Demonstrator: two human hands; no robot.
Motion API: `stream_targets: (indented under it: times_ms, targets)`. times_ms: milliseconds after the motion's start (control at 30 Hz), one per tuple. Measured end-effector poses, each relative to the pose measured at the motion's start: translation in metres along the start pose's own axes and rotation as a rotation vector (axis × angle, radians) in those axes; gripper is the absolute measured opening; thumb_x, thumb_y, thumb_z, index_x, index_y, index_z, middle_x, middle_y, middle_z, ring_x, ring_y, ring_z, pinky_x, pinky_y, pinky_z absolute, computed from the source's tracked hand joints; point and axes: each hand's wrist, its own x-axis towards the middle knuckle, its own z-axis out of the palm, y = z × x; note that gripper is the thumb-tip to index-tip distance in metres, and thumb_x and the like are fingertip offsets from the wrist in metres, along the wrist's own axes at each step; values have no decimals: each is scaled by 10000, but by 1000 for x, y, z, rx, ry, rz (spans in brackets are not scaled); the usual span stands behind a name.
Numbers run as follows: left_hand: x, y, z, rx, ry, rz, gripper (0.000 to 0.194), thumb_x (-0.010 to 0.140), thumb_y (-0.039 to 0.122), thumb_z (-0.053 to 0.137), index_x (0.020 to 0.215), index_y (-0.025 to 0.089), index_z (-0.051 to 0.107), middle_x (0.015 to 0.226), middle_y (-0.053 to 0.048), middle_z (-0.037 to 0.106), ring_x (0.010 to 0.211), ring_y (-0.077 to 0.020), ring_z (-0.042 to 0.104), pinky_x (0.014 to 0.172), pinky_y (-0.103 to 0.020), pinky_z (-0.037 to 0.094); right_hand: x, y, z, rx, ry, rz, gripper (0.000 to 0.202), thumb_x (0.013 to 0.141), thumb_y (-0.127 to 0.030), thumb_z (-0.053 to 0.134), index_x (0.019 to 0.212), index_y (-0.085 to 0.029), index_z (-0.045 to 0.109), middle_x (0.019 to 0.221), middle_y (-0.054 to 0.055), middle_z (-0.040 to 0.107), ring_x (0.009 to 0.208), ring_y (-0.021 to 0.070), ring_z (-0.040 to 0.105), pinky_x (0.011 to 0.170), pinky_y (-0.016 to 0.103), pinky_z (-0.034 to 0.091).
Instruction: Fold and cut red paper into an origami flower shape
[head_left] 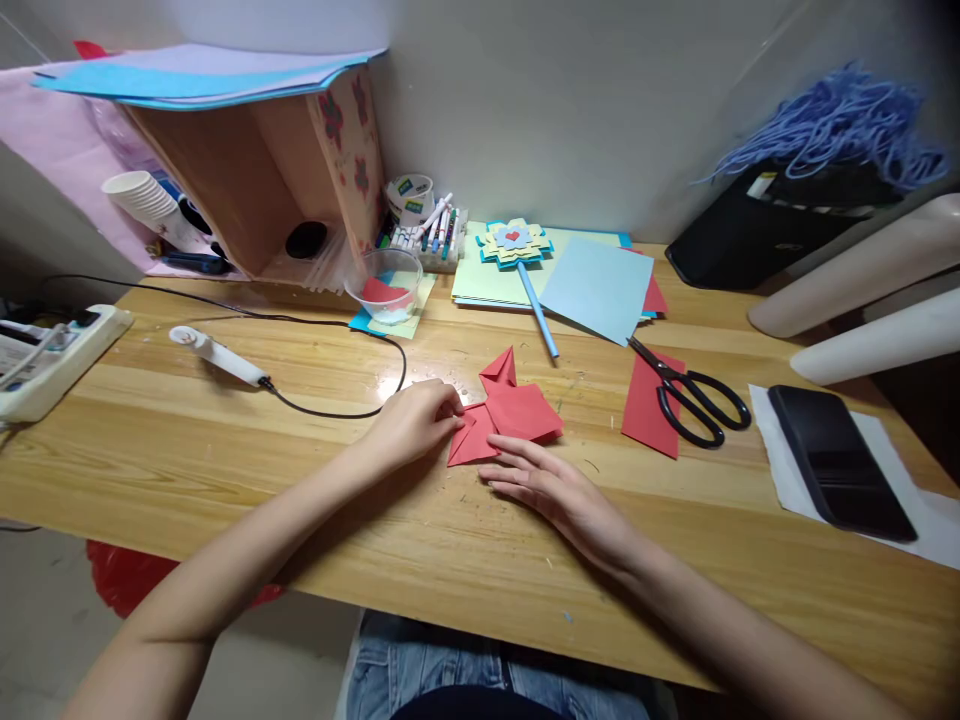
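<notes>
A folded red paper (521, 412) lies on the wooden table, with pointed flaps at its top and lower left. At its left edge my left hand (420, 415) has its fingers curled in a pinch on the paper. My right hand (559, 490) lies low with its fingers stretched out, the tips resting at the paper's lower edge. To the right, black-handled scissors (694, 400) lie partly over a flat red paper strip (646, 410). Behind the folded piece lies a layered paper flower (517, 243) on a blue stick.
A white glue gun (221, 357) with a black cable lies on the left. A clear plastic bowl (390, 290) holds red scraps beside a cardboard box (352, 160). Blue paper (600, 285) lies at the back. On the right are a phone (840, 460) and white rolls (877, 335).
</notes>
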Motion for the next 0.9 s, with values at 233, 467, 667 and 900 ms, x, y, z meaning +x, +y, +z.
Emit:
stream_targets:
  times_ms: [233, 467, 667, 900]
  targets:
    - [-7, 3, 1, -79, 5, 129, 133, 811, 164, 539, 914, 172, 623, 838, -38, 612, 754, -144, 552, 671, -260, 419, -10, -27, -5, -383, -168, 101, 342, 877, -365, 480, 1178, -208, 444, 1066, 123, 656, 906, 196, 653, 858, 417, 491]
    - [-14, -2, -2, -95, -31, 168, 236, 778, 251, 629, 1002, 181, 604, 895, -40, 573, 789, -154, 537, 709, -275, 424, 24, -57, -23, -1583, -246, -682, 160, 880, -221, 474, 901, -178, 627, 869, 82, 639, 807, 174, 555, 700, 325, 451]
    - [-14, -4, -2, -128, -33, 171, 275, 750, 240, 662, 1012, 177, 608, 885, -32, 559, 774, -143, 520, 711, -268, 422, 51, -59, -26, -1924, -534, -1002, 204, 872, -133, 435, 814, -166, 628, 791, 53, 627, 745, 147, 519, 645, 284, 420]
    - [-13, -6, 0, -137, -35, 176, 247, 760, 228, 640, 998, 171, 611, 876, -35, 565, 772, -145, 526, 698, -270, 425, 54, -52, -27, -1978, -516, -1228, 270, 897, -143, 395, 718, -168, 596, 678, 31, 604, 637, 130, 497, 564, 275, 391]
